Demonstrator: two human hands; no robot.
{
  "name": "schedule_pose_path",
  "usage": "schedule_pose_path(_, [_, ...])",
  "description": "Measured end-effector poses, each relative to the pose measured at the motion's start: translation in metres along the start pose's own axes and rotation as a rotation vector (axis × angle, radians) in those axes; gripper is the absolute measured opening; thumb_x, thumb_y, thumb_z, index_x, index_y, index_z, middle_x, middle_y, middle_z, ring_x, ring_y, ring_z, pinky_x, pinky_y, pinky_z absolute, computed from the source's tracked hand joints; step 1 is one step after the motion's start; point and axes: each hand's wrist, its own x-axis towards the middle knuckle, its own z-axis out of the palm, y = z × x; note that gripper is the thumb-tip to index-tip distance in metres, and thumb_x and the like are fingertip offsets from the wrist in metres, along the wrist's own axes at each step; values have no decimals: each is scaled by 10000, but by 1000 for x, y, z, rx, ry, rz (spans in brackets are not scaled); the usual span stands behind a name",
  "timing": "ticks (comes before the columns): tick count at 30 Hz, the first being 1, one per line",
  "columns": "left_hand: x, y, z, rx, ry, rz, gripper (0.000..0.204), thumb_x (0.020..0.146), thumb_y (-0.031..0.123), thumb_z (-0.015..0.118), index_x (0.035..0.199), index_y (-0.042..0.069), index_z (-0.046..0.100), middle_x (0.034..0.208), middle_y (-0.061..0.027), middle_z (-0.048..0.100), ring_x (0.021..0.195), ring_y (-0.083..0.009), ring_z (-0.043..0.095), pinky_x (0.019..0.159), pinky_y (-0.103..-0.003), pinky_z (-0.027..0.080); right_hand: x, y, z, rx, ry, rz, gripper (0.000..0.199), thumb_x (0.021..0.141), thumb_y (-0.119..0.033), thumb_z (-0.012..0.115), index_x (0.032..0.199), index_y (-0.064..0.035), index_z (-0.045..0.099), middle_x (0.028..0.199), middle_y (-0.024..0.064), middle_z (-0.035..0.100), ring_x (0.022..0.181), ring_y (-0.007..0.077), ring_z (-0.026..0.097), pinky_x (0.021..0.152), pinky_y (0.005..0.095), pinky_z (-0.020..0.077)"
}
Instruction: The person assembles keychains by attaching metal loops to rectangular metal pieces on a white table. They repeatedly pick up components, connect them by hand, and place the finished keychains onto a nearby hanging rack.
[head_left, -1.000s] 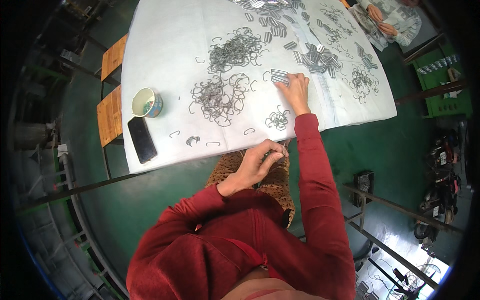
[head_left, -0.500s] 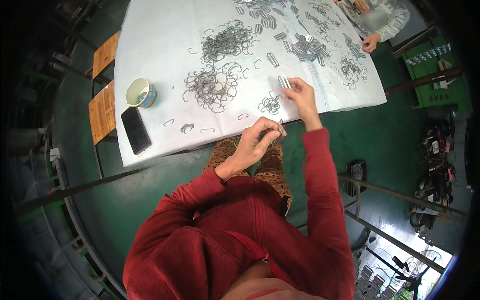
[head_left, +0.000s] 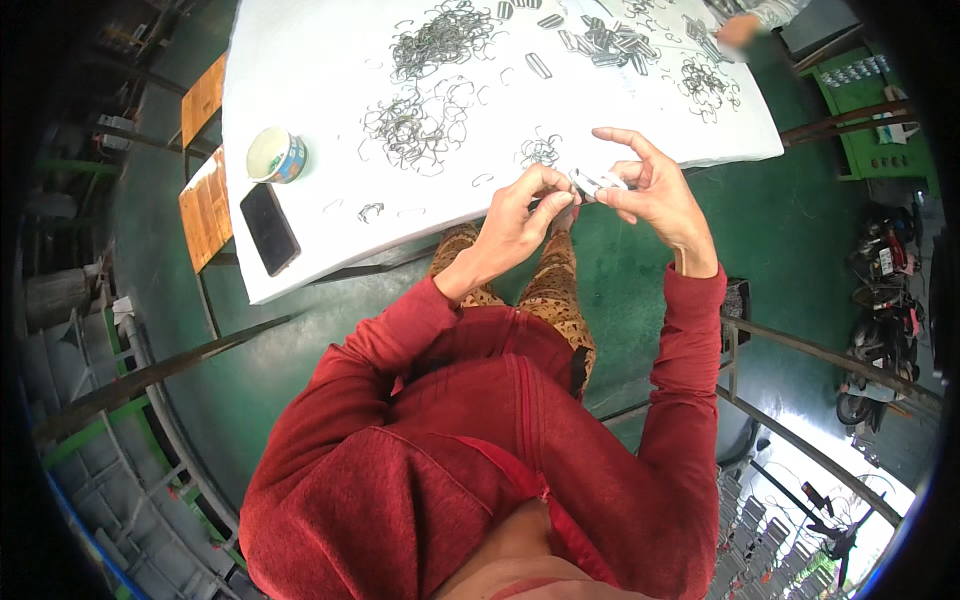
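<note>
White table (head_left: pixel 320 80): far end cut off.
Co-worker's hand (head_left: pixel 740 32): blurred, table's right.
Left hand (head_left: pixel 522 217), table's near edge: pinched piece (head_left: pixel 575 196) unclear.

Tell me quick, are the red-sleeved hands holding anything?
Left hand: pinched closed; anything inside can't be told.
Right hand: holding a silvery slotted piece.

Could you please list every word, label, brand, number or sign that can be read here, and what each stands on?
None is legible.
Blue-patterned cup: markings too small to read.
Smartphone: dark screen, no text visible.
White plate by the motorbikes: too small to read.
</note>
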Motion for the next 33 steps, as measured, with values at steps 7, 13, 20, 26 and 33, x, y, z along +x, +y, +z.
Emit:
schedule_pose_path(7, [1,-6,-7,259,-28,143,53,888,36,508,922,16,543,834,-85,578,771,-173,582,693,-293,468,4,-3,-8,187,-4,-14,505,805,25,557,1281,10,389,701,55,596,512,83,512,470,197,427])
schedule_pose_path(13, [-11,-15,-25,354,-64,126,182,835,61,598,1010,26,560,1040,-116,604,957,-221,581,822,-331,455,4,5,28,-3,314,-151,359,800,29,610,1130,24,467,703,65,631,601,101,605,531,209,482])
schedule_pose_path(20, [69,-36,-104,629,203,32,184,827,90,605,1008,62,612,957,-70,618,839,-221,557,773,-327,437,-12,30,45,173,493,-198,140,774,68,644,904,49,593,795,92,650,667,107,617,550,223,529])
schedule_pose_path(26, [166,-103,-164,1418,209,144,432,782,-14,487,1180,143,547,1237,-121,499,1143,-350,435,920,-454,360,-15,35,47,129,485,-180,144,783,85,623,924,62,614,773,113,653,617,119,609,542,222,520])
schedule_pose_path(33, [132,-98,-144,1508,91,17,494,767,-26,463,1217,165,534,1299,-132,458,1191,-375,415,926,-478,371,-26,41,43,96,477,-176,161,774,88,629,930,52,617,763,107,655,606,119,616,527,206,505])
